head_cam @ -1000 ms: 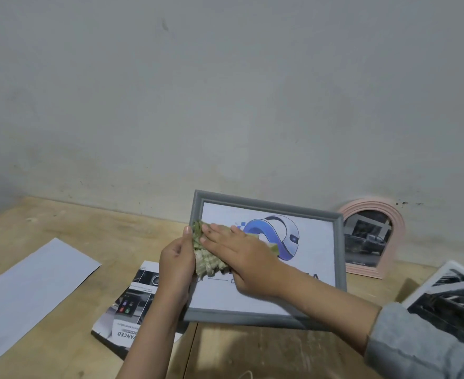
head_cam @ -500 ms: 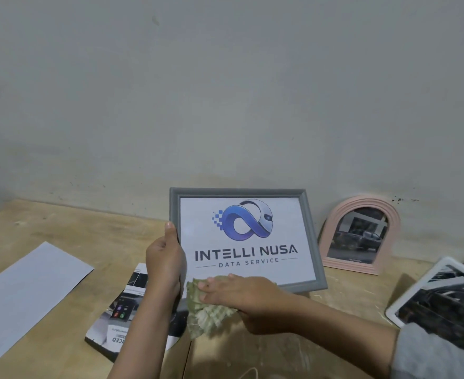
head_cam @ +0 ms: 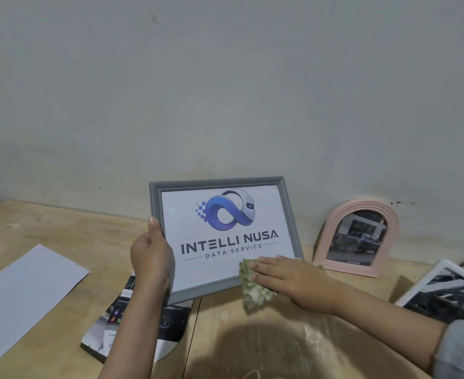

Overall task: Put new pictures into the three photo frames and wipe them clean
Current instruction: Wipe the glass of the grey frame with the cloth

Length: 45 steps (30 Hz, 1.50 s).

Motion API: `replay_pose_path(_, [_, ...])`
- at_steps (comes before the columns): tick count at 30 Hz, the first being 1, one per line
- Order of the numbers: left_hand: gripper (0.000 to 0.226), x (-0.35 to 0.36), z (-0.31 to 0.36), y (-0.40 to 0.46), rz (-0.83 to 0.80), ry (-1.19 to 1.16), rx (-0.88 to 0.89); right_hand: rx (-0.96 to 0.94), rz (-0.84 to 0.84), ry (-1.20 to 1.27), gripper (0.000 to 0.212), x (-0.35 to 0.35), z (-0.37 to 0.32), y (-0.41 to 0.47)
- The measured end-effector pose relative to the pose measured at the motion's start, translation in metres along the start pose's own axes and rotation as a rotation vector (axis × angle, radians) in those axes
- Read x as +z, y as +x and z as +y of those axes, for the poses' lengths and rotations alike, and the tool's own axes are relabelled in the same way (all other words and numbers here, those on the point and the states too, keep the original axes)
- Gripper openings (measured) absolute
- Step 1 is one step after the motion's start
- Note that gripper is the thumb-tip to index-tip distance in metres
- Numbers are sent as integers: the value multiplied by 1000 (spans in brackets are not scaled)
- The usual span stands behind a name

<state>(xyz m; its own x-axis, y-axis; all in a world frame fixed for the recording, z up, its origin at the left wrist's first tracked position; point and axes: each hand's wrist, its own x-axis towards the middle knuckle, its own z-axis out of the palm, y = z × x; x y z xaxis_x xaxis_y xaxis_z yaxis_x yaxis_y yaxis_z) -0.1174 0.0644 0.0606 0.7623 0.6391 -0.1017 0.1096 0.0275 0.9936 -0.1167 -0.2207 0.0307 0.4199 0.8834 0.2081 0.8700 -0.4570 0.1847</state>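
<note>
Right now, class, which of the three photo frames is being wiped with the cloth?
The grey frame with the logo print: the left hand grips it while the right hand presses the cloth on it.

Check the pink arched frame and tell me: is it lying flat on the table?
No, the pink arched frame stands upright, leaning against the wall at the back of the table.

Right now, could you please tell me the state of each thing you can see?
Grey rectangular photo frame: tilted up, logo picture inside.
Left hand: grips the grey frame's left edge.
Right hand: flat, pressing the cloth.
Green crumpled cloth: on the frame's lower right corner.
Pink arched frame: leaning on the wall, picture inside.
White frame: lying tilted, picture inside.
</note>
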Motion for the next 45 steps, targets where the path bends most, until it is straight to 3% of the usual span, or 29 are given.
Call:
replay_pose_path(4, [52, -8, 6, 1, 45, -25, -18, 50, -9, -90, 64, 2, 18, -15])
replay_pose_path(13, [52, -15, 3, 8, 98, -33, -7, 170, -111, -358, 35, -7, 50, -32])
replay_pose_path(16, [53, -18, 1, 9, 105, -4, -4, 342, -188, -357, 56, -20, 61, -26])
replay_pose_path(22, [59, -7, -4, -6, 20, 29, 26, 510, 184, -182, 74, -59, 62, 30])
replay_pose_path(25, [66, 5, -8, -15, -53, 58, 29, 464, 323, -96, 76, -72, 49, 72])
replay_pose_path(29, [62, 20, -5, -33, -108, 97, 79, 304, 421, -99, 62, -80, 30, 123])
replay_pose_path(35, [54, 26, -5, -42, -160, 147, 175, 174, 319, -183, 45, -54, 27, 150])
replay_pose_path(38, [50, 22, -5, -41, -168, 137, 198, 147, 351, -231, 41, -43, 33, 145])
replay_pose_path(45, [52, 20, -6, -34, -213, 54, 115, 99, 346, -306, 51, -41, 56, 119])
